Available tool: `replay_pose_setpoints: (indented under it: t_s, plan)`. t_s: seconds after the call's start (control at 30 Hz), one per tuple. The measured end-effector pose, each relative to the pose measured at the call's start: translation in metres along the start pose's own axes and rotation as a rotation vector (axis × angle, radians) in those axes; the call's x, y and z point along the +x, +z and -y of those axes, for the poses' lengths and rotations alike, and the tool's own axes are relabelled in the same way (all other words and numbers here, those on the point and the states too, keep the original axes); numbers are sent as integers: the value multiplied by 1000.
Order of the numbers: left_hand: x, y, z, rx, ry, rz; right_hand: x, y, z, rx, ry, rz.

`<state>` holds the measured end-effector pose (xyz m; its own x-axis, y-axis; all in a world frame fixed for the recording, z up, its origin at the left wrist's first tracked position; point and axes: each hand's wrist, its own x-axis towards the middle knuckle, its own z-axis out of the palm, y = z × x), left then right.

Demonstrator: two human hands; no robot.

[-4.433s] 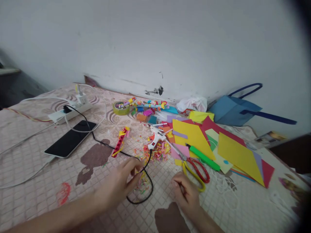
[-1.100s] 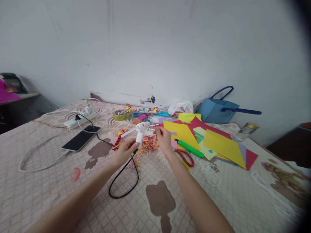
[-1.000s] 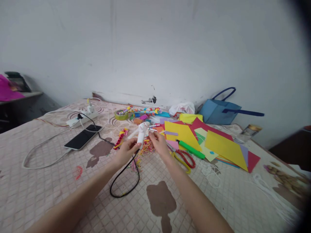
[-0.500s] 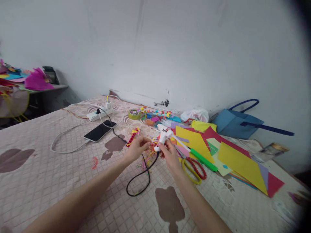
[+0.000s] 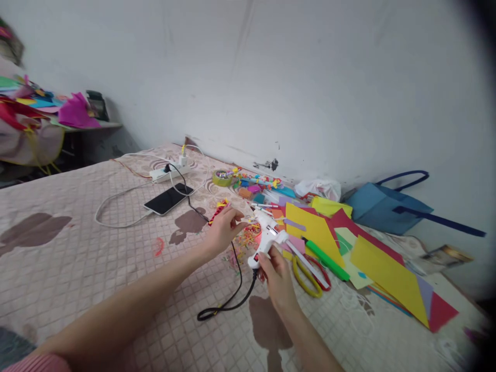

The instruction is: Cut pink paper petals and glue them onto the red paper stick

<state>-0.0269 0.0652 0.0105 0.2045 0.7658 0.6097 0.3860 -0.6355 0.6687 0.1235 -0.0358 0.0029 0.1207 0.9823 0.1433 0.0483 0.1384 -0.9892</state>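
A white hot glue gun (image 5: 266, 236) is held by its handle in my right hand (image 5: 279, 281), whose fingers are closed round the lower end near a red switch. A white glue stick (image 5: 308, 263) juts out of its back and a black cord (image 5: 248, 294) loops from the handle. My left hand (image 5: 227, 227) is closed in a pinch beside the nozzle; what its fingertips hold, if anything, is too small to make out. Just beyond that hand lies a red and yellow decorated piece (image 5: 217, 211), partly hidden. Small paper scraps (image 5: 245, 242) lie between the hands.
Scissors (image 5: 308, 281), a green cutter (image 5: 327, 259) and coloured paper sheets (image 5: 387, 274) lie on the right, with a blue bag (image 5: 387, 206) behind. To the left are a phone (image 5: 168, 199) and a power strip (image 5: 170, 173). A tape roll (image 5: 221, 178) sits at the back.
My right hand has brought the glue gun lower and nearer, tilting it with its glue stick to the right. My left hand has come to its nozzle, fingers pinched. The view has shifted slightly left.
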Motion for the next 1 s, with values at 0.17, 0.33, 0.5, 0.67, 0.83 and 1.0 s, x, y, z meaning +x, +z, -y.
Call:
replay_pose_setpoints:
  t_s: [0.17,0.33,0.5,0.67,0.83,1.0]
  plan:
    - [0,-2,0,115,71,-10,-5,6,-1,-24,20,33]
    - [0,-8,-2,380,207,29,-7,7,-4,-39,25,38]
    - [-2,-12,-9,610,323,181,-9,9,-3,-41,24,6]
    - [-4,-8,-17,750,226,215,-9,9,-4,-45,20,-44]
    - [-4,-5,-20,748,167,253,-8,9,-8,-40,31,-63]
    - [-1,-6,-11,456,45,224,-5,10,-10,107,65,-162]
